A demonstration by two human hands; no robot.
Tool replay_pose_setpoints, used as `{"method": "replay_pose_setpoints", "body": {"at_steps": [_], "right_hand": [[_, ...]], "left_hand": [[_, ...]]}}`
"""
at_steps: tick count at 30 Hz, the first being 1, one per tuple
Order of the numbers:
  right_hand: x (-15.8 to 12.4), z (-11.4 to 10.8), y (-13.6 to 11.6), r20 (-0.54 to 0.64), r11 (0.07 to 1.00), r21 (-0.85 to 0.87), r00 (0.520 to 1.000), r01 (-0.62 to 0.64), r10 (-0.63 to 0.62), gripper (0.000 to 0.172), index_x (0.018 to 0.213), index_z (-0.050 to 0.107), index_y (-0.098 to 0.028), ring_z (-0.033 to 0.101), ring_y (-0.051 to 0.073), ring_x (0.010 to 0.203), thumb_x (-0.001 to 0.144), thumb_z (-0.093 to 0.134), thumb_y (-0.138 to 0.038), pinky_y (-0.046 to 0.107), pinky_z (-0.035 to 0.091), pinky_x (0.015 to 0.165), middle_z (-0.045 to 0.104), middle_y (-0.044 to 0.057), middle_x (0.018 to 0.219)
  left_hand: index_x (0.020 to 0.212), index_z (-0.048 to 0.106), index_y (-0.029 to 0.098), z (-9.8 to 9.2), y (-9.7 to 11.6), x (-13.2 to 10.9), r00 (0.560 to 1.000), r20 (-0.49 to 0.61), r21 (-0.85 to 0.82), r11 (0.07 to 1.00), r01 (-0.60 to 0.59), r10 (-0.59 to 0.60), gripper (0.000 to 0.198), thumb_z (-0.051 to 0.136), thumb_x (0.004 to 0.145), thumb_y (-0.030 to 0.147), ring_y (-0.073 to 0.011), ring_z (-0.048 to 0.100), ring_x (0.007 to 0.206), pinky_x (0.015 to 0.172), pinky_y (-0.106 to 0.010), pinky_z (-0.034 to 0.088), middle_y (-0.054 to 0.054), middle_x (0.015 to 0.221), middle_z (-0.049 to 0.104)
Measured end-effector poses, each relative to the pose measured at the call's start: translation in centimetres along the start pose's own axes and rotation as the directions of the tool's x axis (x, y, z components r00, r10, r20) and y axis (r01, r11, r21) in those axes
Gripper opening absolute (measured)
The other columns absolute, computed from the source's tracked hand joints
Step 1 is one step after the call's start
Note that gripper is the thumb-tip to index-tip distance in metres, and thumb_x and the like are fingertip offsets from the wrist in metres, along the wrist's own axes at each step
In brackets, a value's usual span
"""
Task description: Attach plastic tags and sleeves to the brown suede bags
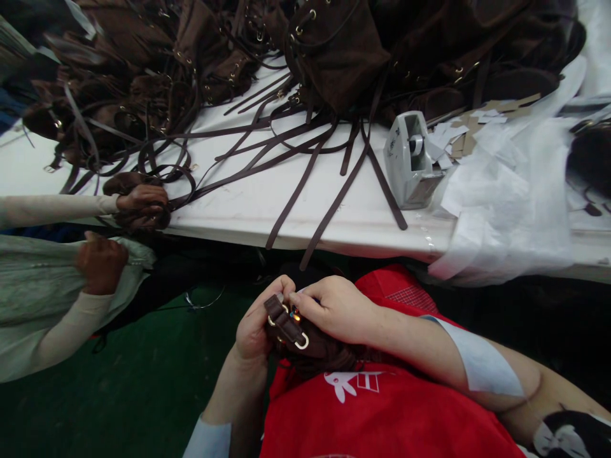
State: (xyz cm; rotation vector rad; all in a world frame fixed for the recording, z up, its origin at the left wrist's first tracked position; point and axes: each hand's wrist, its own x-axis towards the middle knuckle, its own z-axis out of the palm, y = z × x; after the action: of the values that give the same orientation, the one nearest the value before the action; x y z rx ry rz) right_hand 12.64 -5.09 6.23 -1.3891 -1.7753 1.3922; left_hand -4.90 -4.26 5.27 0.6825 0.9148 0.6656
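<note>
A dark brown bag rests against my red apron, below the table's front edge. On its near side a brown strap tab carries gold-coloured metal rings. My left hand is closed on the bag's left side, its fingers curled by the tab. From the right, my right hand pinches at the bag's top, thumb and forefinger close to my left fingertips. Small shiny metal glints beneath my right thumb. What exactly lies between the fingertips is too small to make out.
Brown bags with long straps are heaped along the white table; some strap ends overhang its edge. A grey tape dispenser, paper slips and clear plastic bags lie right. Leftward, a co-worker's hand holds a brown bag.
</note>
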Motion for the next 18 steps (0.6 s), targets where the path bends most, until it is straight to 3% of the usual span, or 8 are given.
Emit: {"method": "replay_pose_setpoints", "body": {"at_steps": [5,12,15,18], "right_hand": [[0.0,-1.2,2.2,-0.066,0.99,0.132,0.997,0.044,-0.035,0.062,0.064,0.06,-0.016,0.045,0.012,0.058,0.099,0.028,-0.056,0.025,0.029,0.056,0.055,0.001,0.062],[0.1,-2.9,5.6,-0.127,0.95,0.295,0.982,-0.099,0.141,0.055,0.083,0.062,-0.016,0.044,0.011,0.051,0.095,0.034,-0.062,0.024,0.034,0.05,0.052,-0.001,0.062],[-0.1,-2.8,5.5,-0.082,0.93,0.347,0.983,-0.126,0.164,0.053,0.086,0.061,-0.016,0.044,0.01,0.049,0.093,0.037,-0.063,0.023,0.034,0.047,0.052,-0.002,0.062],[-0.7,-2.5,4.2,-0.079,0.945,0.323,0.993,-0.053,0.083,0.043,0.086,0.06,-0.016,0.047,0.011,0.056,0.09,0.05,-0.058,0.023,0.036,0.051,0.053,-0.002,0.066]], "left_hand": [[0.079,0.047,0.019,0.6,0.1,0.9,0.999,0.03,0.013,0.999,-0.039,0.039,0.024,0.056,0.087,0.04,-0.0093,0.045,0.042,0.042,-0.018,0.033,0.002,0.056,0.056],[0.07,0.048,0.018,0.9,0.1,2.1,0.993,-0.117,-0.039,0.999,-0.008,0.003,0.016,0.057,0.08,0.026,-0.0075,0.044,0.046,0.045,-0.017,0.034,0.005,0.056,0.05],[0.069,0.05,0.018,1.2,0.2,2.2,0.988,-0.152,-0.024,1.0,0.001,-0.005,0.012,0.057,0.076,0.024,-0.0079,0.043,0.047,0.046,-0.018,0.034,0.005,0.055,0.049],[0.068,0.05,0.019,1.5,0.4,2.2,0.984,-0.178,0.014,1.0,0.007,-0.005,0.009,0.055,0.073,0.023,-0.0087,0.041,0.047,0.045,-0.019,0.033,0.006,0.053,0.047]]}}
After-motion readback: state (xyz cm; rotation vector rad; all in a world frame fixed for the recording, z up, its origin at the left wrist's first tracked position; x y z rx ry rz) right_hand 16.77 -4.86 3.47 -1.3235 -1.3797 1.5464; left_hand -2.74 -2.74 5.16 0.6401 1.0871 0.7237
